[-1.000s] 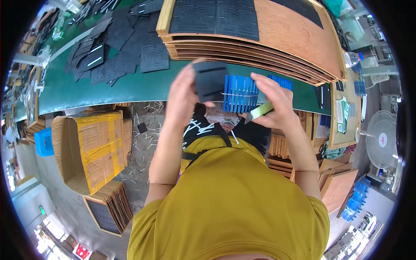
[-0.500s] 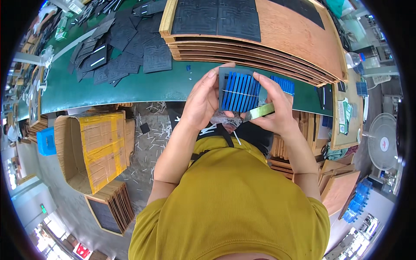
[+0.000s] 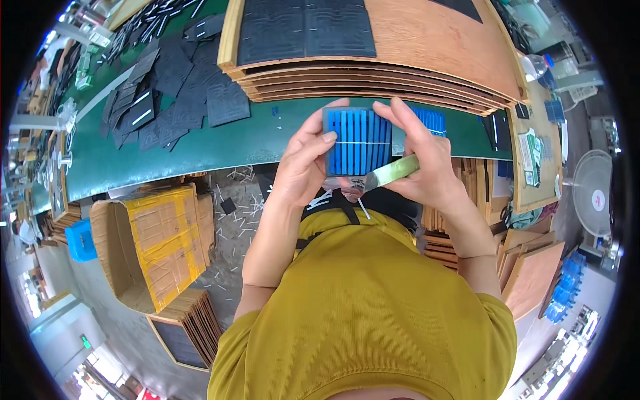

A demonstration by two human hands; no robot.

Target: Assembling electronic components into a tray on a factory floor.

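My left hand (image 3: 303, 157) is closed on a flat block of blue strips (image 3: 359, 141), its thumb pressed on the front at the left edge. The strips stand side by side on a dark square backing, with a thin pale line across their middle. A tool with a green handle (image 3: 397, 171) and a short metal end (image 3: 371, 181) is held in my right hand (image 3: 430, 160), below the block's right side. The right fingertips are raised by the block's upper right corner; whether they touch it I cannot tell. A second group of blue strips (image 3: 428, 121) lies on the table behind my right hand.
Stacked wooden trays (image 3: 427, 53) stand on the green table (image 3: 193, 150), dark sheets (image 3: 340, 30) on the top one. More dark sheets (image 3: 175, 100) lie loose at left. A cardboard box (image 3: 167, 240) and a stack of framed boards (image 3: 190, 330) are at lower left; white scraps litter the floor.
The block has turned more upright, and my left thumb now lies across its front. The right fingers have shifted up at its corner. The whole view has swung slightly.
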